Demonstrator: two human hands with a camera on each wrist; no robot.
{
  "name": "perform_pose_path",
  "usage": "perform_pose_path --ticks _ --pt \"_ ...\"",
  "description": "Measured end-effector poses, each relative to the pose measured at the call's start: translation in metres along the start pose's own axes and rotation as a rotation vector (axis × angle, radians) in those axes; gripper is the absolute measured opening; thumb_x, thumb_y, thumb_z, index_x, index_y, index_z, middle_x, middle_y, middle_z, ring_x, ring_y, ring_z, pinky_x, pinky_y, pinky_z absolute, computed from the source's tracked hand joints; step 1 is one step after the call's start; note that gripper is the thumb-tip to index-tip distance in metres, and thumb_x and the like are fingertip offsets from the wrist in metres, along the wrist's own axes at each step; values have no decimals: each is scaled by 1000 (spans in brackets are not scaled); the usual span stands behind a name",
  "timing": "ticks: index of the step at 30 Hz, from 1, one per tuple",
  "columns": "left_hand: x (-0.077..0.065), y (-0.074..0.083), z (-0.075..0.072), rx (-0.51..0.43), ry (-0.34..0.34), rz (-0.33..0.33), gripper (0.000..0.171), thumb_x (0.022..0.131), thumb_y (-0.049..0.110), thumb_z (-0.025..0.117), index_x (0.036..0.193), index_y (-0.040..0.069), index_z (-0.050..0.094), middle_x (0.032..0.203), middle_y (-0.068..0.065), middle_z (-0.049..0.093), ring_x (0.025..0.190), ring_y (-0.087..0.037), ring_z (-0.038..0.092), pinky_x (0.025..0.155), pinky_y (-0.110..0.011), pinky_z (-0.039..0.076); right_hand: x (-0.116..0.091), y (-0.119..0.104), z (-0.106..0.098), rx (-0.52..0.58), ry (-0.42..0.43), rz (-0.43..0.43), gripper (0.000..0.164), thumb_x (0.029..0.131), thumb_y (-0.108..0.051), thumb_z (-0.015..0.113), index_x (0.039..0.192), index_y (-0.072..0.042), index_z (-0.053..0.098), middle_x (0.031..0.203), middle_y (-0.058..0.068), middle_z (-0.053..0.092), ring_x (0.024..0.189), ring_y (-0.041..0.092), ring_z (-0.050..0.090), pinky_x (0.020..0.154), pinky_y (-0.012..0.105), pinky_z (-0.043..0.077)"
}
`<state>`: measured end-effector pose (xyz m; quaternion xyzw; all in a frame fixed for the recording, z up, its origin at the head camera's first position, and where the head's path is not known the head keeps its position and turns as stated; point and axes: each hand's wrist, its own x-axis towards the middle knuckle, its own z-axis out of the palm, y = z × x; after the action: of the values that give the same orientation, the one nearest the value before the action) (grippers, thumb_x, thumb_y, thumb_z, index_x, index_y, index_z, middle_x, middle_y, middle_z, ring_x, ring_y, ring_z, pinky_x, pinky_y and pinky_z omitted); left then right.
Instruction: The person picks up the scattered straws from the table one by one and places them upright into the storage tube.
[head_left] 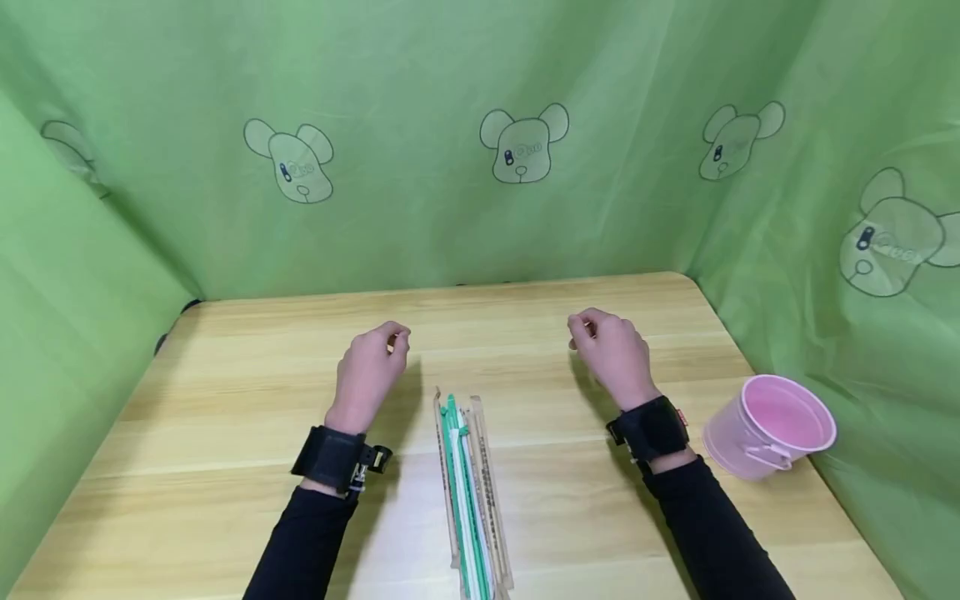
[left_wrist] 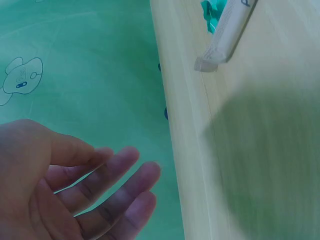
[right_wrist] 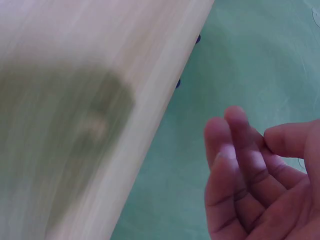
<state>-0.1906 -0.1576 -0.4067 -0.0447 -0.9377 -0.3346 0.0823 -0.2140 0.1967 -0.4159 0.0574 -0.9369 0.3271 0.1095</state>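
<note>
Loosely bent fingers mark my left hand (head_left: 367, 371), which holds nothing above the table, left of a bundle of long thin wrapped sticks. In that bundle lie green-and-white sticks (head_left: 467, 500) between brown paper wrappers (head_left: 492, 500) with small print. The left wrist view shows one end of a paper wrapper (left_wrist: 227, 40) and a bit of green wrapping (left_wrist: 214, 12). To the bundle's right hovers my right hand (head_left: 615, 354), its fingers loosely bent and thumb near the index finger. Nothing sits between those fingers (right_wrist: 220, 135) in the right wrist view.
A pink bucket (head_left: 731, 442) with a handle stands near the table's right edge, beside my right forearm. The wooden table (head_left: 225, 400) is bordered by green curtains (head_left: 420, 208) with bear-head drawings at the back and both sides.
</note>
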Motion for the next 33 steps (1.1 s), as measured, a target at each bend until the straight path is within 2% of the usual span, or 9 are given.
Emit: perform_pose_path --ticks 5,8,10,13,18,22,25,29,33 --pt "-5 0 -2 5 -36 -7 30 111 19 55 128 2 72 109 -17 75 45 -12 39 41 -29 34 -8 8 -25 -20 7 20 38 113 -36 52 112 -8 77 91 8 76 66 23 62 60 43 47" --pt "-8 0 -2 13 -53 -18 30 111 19 54 129 3 73 111 -17 75 46 -12 40 43 -29 35 -16 17 -50 -45 19 21 41 113 -36 51 117 -3 75 100 17 75 80 34 67 72 53 52" --pt "-9 0 -1 17 -61 -27 31 111 19 54 129 3 73 112 -16 75 47 -12 40 44 -30 35 -23 24 -69 -68 26 20 43 113 -35 51 125 1 71 112 24 73 95 42 68 83 61 52" --pt "-10 1 0 20 -74 -35 30 111 19 55 129 4 72 114 -16 75 48 -12 40 44 -30 36 -34 37 -98 -122 18 44 49 114 -36 49 137 5 62 131 33 64 117 54 59 97 70 43" --pt "-13 2 3 15 -101 -38 30 110 18 55 130 3 72 116 -17 75 48 -12 38 45 -28 34 -57 57 -133 -209 -40 157 67 112 -50 43 152 3 48 150 41 43 130 68 35 102 82 18" --pt "-13 6 7 5 -121 -37 30 110 18 55 130 3 72 116 -17 75 47 -11 37 44 -28 33 -75 72 -144 -217 -125 260 84 109 -63 40 162 2 31 155 47 23 135 76 13 99 90 -2" --pt "-11 9 9 -4 -133 -33 30 110 18 55 130 3 72 116 -16 74 48 -11 38 45 -28 33 -83 79 -145 -211 -174 303 87 110 -65 31 164 2 24 156 49 16 135 78 8 95 92 3" --pt "-10 14 10 -21 -151 -23 31 111 19 55 131 2 71 115 -16 74 48 -12 38 46 -28 32 -89 80 -147 -205 -203 324 84 111 -62 14 165 2 22 158 47 11 134 76 9 91 88 12" --pt "-10 16 13 -47 -175 -27 31 111 20 55 130 2 71 115 -16 74 49 -12 36 47 -28 32 -95 78 -150 -213 -229 326 84 111 -62 13 165 0 25 158 46 10 134 75 9 87 88 14"
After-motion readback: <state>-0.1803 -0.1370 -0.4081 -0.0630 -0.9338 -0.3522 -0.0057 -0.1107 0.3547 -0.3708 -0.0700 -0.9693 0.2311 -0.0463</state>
